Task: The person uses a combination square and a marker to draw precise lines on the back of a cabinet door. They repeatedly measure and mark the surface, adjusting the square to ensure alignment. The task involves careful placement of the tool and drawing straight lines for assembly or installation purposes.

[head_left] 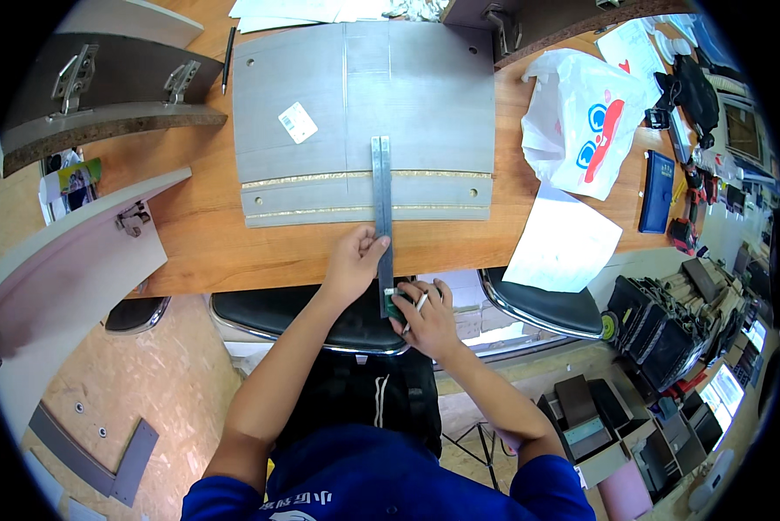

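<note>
A grey panel [294,91] lies flat on the wooden table, with two grooves showing raw board across its near part, a hole near each corner and a white label [298,123]. Thin lines run down its face. A long metal ruler [381,187] rests over the near edge of the panel, pointing toward me. My left hand [355,265] pinches the ruler just off that edge, thumb on top. At its near end, my right hand [426,321] is closed, with a slim white pen [414,313] between the fingers. A small dark green piece [393,304] sits there, partly hidden by the fingers.
Panels with metal hinges [77,80] stand at the left and far right. On the table [208,252] are a black pen [228,61], a white plastic bag [572,122], paper [564,239] and a dark blue case [657,191]. Black stools [299,314] stand below the near edge.
</note>
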`<action>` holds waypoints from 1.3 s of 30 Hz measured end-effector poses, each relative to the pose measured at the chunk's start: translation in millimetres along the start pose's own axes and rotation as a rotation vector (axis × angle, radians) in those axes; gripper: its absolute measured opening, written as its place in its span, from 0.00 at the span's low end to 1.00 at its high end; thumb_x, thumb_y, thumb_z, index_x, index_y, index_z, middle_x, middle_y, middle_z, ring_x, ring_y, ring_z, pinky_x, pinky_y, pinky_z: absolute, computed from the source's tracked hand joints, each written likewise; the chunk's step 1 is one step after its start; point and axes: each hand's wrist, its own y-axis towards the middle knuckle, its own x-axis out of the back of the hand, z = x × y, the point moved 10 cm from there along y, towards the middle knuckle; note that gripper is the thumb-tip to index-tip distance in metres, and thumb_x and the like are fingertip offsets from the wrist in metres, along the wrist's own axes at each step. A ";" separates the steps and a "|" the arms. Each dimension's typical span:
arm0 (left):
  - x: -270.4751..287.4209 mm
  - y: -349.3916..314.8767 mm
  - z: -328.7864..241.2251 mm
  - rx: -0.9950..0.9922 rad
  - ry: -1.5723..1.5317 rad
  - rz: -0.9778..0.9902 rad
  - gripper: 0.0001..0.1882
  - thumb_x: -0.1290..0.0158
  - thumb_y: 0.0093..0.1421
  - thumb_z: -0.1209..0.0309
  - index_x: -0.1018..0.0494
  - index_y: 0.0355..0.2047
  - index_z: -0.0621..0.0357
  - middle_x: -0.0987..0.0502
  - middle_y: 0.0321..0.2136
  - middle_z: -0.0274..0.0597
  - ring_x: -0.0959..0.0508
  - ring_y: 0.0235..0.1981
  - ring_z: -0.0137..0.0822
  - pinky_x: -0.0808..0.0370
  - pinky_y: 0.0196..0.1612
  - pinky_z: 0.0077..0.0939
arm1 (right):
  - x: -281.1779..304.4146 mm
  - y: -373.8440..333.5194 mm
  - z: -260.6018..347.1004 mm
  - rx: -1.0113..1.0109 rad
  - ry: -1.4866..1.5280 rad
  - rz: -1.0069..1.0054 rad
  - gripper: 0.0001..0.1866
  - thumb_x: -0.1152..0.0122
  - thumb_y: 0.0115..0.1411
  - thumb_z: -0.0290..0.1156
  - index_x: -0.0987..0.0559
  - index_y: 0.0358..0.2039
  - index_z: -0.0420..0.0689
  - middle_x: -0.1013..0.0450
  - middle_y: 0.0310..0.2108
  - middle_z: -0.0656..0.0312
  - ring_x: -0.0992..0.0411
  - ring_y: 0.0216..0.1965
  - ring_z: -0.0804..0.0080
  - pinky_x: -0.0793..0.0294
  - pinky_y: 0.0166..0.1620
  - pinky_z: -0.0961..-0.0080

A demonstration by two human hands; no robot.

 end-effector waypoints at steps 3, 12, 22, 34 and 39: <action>11.5 -20.0 -27.7 -0.120 0.030 -0.007 0.08 0.48 0.74 0.70 0.26 0.43 0.63 0.20 0.30 0.34 0.23 0.32 0.22 0.26 0.37 0.21 | 13.8 9.3 14.1 0.020 0.098 -0.008 0.28 0.23 0.52 0.38 0.24 0.52 0.47 0.26 0.57 0.56 0.27 0.58 0.52 0.42 0.66 0.41; 91.1 -16.8 -161.9 -0.260 0.666 -0.067 0.13 0.45 0.72 0.64 0.26 0.33 0.60 0.28 0.20 0.32 0.29 0.21 0.24 0.32 0.26 0.22 | 82.2 71.7 4.5 -0.005 0.372 -0.384 0.29 0.30 0.51 0.19 0.27 0.54 0.42 0.28 0.59 0.45 0.28 0.56 0.42 0.33 0.60 0.45; 91.9 65.7 -193.2 -0.448 1.214 0.029 0.18 0.37 0.63 0.58 0.18 0.34 0.64 0.20 0.24 0.52 0.22 0.24 0.48 0.26 0.33 0.39 | 13.6 166.4 -8.3 0.051 -0.007 -0.162 0.26 0.31 0.57 0.31 0.25 0.57 0.47 0.40 0.71 0.47 0.43 0.72 0.45 0.44 0.69 0.33; 98.2 34.3 -204.0 -0.850 1.390 -0.261 0.17 0.33 0.55 0.62 0.20 0.40 0.59 0.21 0.40 0.43 0.22 0.46 0.49 0.25 0.48 0.46 | 12.1 195.4 -5.4 -0.012 -0.064 -0.140 0.25 0.30 0.55 0.31 0.24 0.54 0.46 0.32 0.65 0.51 0.35 0.67 0.54 0.41 0.67 0.38; 162.7 -4.6 -172.8 -0.718 1.206 -0.591 0.13 0.40 0.61 0.72 0.20 0.46 0.59 0.24 0.55 0.54 0.26 0.58 0.55 0.30 0.61 0.46 | 15.9 199.2 -2.3 0.019 -0.071 -0.159 0.22 0.30 0.56 0.31 0.23 0.51 0.46 0.30 0.64 0.52 0.33 0.65 0.56 0.39 0.66 0.42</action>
